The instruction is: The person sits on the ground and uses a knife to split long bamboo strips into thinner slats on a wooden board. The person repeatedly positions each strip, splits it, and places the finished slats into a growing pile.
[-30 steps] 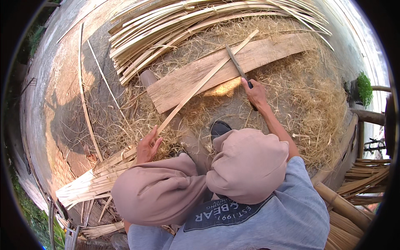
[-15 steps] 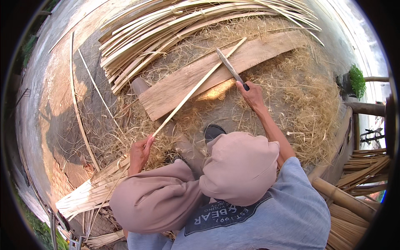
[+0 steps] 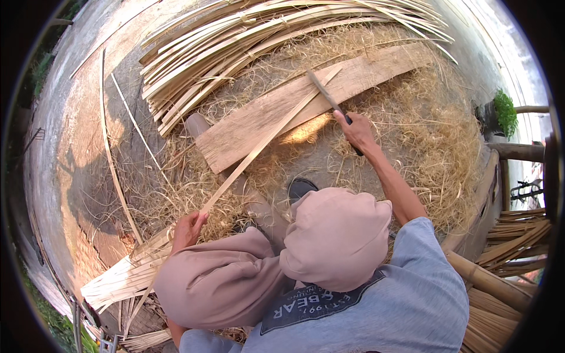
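My left hand (image 3: 188, 228) is closed around the near end of a long, pale bamboo strip (image 3: 262, 145). The strip slants up and to the right across a flat wooden board (image 3: 229, 135), with its broad face showing. In my right hand (image 3: 356, 133) is a knife (image 3: 323, 90), gripped by its dark handle. Its long blade points up and left and lies across the strip near the far end, over the board. Whether the cutting edge touches the strip I cannot tell.
A large pile of bamboo strips (image 3: 194, 62) lies beyond the board. Curly shavings (image 3: 429, 141) cover the ground around it. More pale strips (image 3: 126, 273) lie at the lower left, and a bamboo pole (image 3: 485, 279) runs along the right. A dark shoe (image 3: 301, 187) shows below the board.
My left hand has moved down and left, drawing the strip back under the blade. The strip has turned to show its broader face. My right hand and the knife have barely shifted.
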Tool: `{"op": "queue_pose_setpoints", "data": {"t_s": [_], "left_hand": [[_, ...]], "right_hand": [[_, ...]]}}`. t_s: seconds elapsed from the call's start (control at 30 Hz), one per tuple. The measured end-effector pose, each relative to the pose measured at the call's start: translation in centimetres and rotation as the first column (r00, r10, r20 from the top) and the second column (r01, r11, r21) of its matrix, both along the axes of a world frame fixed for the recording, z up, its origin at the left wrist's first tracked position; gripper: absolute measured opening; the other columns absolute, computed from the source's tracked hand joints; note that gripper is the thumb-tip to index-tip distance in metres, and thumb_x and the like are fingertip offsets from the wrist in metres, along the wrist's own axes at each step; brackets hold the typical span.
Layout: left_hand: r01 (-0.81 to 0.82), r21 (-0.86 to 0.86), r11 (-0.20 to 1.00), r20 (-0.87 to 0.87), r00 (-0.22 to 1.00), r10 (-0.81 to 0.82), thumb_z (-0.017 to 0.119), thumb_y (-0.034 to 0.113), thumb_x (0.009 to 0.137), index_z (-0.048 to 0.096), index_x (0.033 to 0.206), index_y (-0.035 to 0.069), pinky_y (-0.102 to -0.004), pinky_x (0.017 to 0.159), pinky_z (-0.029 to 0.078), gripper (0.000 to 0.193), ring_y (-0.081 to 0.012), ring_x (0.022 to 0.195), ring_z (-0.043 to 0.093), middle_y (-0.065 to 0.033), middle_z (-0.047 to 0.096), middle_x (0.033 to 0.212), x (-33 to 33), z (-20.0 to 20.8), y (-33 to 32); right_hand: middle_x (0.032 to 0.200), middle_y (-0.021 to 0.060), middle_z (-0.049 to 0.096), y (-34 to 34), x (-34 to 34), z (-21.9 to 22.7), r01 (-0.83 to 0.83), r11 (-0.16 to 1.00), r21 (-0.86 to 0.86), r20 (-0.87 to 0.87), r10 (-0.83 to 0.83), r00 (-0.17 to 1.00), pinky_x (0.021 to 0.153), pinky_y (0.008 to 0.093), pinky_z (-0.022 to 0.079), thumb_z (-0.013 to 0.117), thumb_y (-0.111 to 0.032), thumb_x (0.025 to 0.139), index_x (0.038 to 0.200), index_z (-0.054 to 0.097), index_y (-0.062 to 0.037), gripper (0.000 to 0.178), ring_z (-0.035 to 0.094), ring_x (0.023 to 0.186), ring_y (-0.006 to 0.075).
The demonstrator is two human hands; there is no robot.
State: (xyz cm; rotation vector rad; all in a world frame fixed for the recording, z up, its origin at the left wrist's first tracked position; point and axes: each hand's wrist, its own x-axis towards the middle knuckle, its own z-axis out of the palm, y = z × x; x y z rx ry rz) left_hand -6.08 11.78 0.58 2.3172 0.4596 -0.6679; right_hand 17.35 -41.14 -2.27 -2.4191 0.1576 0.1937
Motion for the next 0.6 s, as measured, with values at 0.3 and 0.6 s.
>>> {"op": "queue_pose_setpoints", "data": {"t_s": [0.3, 0.6], "left_hand": [[0.097, 0.106, 0.990, 0.135, 0.985, -0.111, 0.063, 0.044, 0.102, 0.064, 0.084, 0.003, -0.0443, 0.058, 0.039, 0.046, -0.0316, 0.058, 0.050, -0.0156, 0.055, 0.062, 1.1, 1.6, -2.7], [0.018, 0.011, 1.000, 0.043, 0.999, -0.018, 0.063, 0.043, 0.102, 0.066, 0.085, 0.001, -0.0399, 0.055, 0.035, 0.046, -0.0219, 0.056, 0.043, -0.0105, 0.048, 0.060, 0.3, 1.4, -1.3]], "right_hand": [[0.065, 0.0194, 0.062, 1.6, -3.4, -0.1, 0.011, 0.997, 0.073, -0.090, -0.004, 0.996, 0.058, 0.0470, 0.048, 0.065, -0.057, 0.097, 0.078, 0.064, 0.0003, 0.061, 0.064, 0.061, 0.0344], [0.057, 0.0147, 0.058, -0.3, -2.8, 0.4, -0.030, 0.999, -0.034, -0.058, 0.028, 0.998, 0.055, 0.0445, 0.047, 0.061, -0.059, 0.099, 0.073, 0.061, -0.0002, 0.064, 0.060, 0.054, 0.0273]]}}
